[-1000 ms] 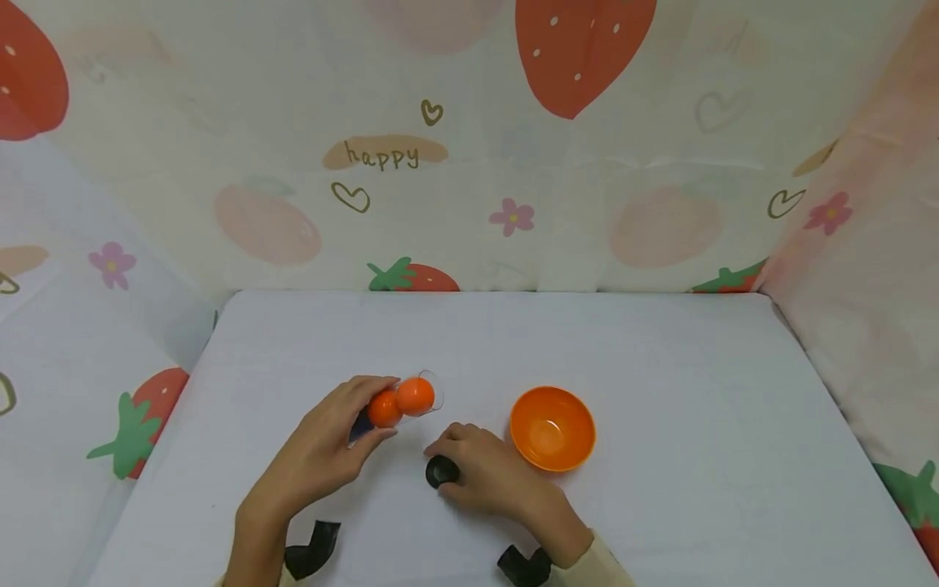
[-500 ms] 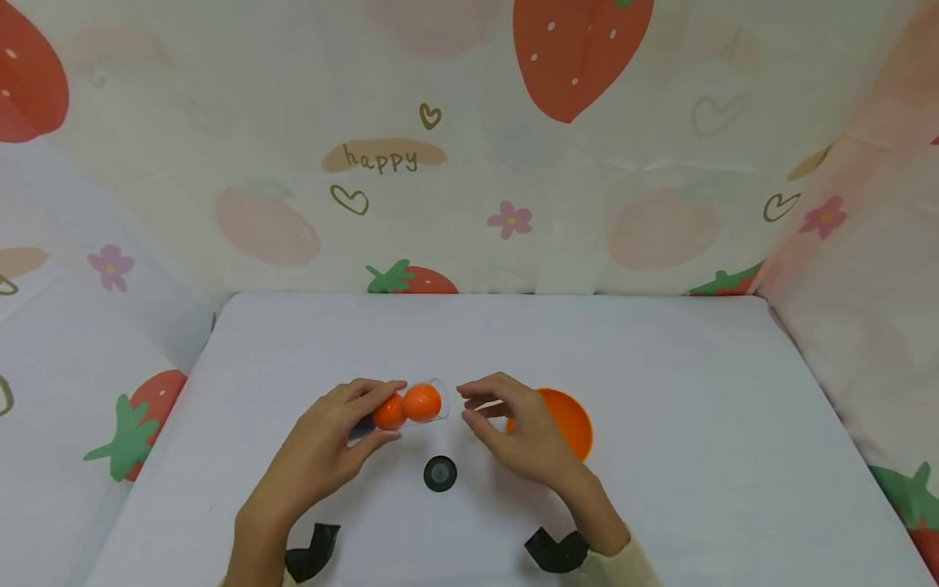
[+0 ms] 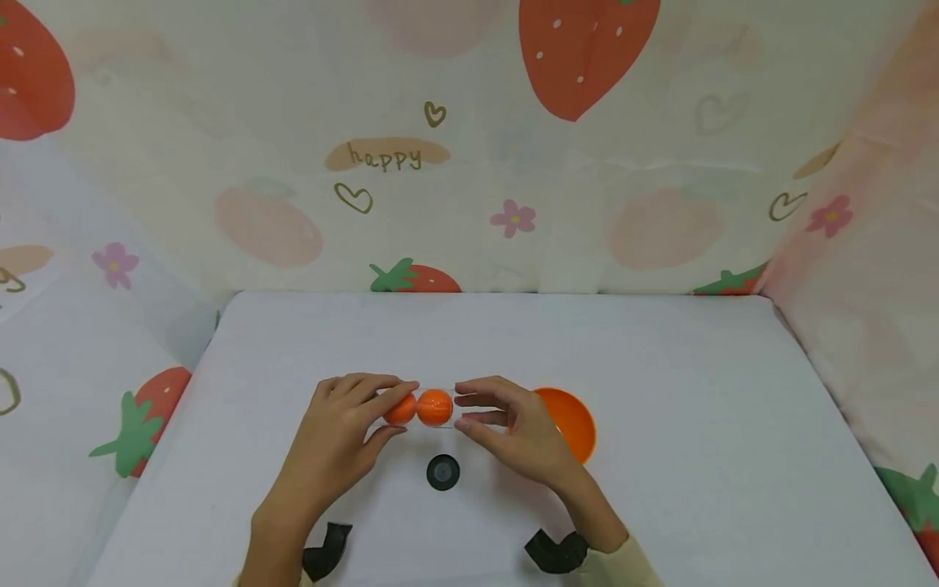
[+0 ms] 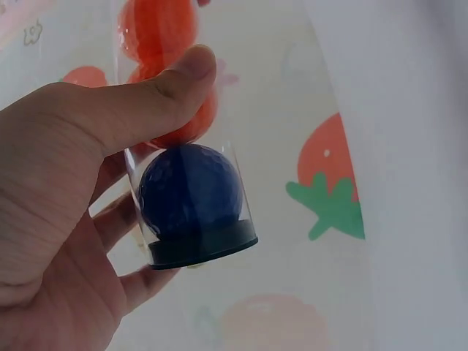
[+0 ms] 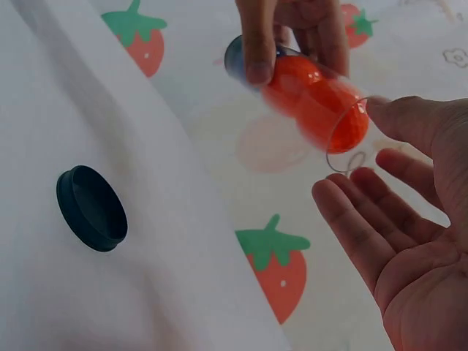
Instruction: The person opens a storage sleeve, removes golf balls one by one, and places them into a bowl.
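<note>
My left hand [image 3: 341,432] grips a clear plastic tube [image 4: 245,183], thumb on one side and fingers on the other. Inside are two orange balls [image 3: 434,408] and a dark blue dimpled golf ball [image 4: 190,191], which sits against the black cap [image 4: 206,246] at the hand's end. The tube's other end is uncapped and points at my right hand [image 3: 517,424]. That hand's fingers are spread around the open rim, with the thumb tip right at the edge in the right wrist view. A second black cap [image 3: 443,473] lies on the table below the tube.
An orange bowl [image 3: 579,424] stands just behind the right hand, partly hidden by it. The white tabletop [image 3: 697,391] ends at a printed strawberry curtain [image 3: 469,179]. Black curved pieces [image 3: 557,553] show at both wrists.
My right hand has left the black cap on the table and come up to the tube's open end. The left hand has shifted the tube slightly right and levelled it.
</note>
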{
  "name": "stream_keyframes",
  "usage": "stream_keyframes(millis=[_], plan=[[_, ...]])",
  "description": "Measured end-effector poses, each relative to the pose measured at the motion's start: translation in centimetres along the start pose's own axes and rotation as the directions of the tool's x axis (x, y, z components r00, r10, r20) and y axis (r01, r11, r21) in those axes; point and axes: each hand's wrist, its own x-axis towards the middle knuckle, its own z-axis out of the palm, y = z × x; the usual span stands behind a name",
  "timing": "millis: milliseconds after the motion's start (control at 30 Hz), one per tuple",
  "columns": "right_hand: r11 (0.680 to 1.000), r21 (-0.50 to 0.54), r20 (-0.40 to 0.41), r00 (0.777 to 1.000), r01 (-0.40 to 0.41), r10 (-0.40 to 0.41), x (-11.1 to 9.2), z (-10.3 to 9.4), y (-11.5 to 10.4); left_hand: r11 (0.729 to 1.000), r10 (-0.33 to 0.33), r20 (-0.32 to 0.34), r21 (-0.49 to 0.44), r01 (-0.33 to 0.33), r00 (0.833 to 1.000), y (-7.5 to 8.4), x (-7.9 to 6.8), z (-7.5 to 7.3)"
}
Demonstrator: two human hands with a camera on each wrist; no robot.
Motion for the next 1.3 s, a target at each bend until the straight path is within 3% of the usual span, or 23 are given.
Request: stream_keyframes(millis=[267,567,1300], plan=[[0.999,0.04,0.0,0.999,-0.035,0.035,-0.15,-0.05,-0.07,0.997,0.018,-0.039,0.079,-0.015,0.999,0.48,0.21,-0.22],[0.999,0.029,-0.004,0.999,-0.036,0.036,-0.15,0.03,0.03,0.992,0.089,-0.107,0.102,-0.078,0.99,0.63,0.43,-0.4],[0.999,0.048,-0.018,1.0,0.016,-0.015,-0.49,-0.26,0.23,0.995,0.061,-0.07,0.085,-0.055,0.996,0.9,0.25,-0.48]])
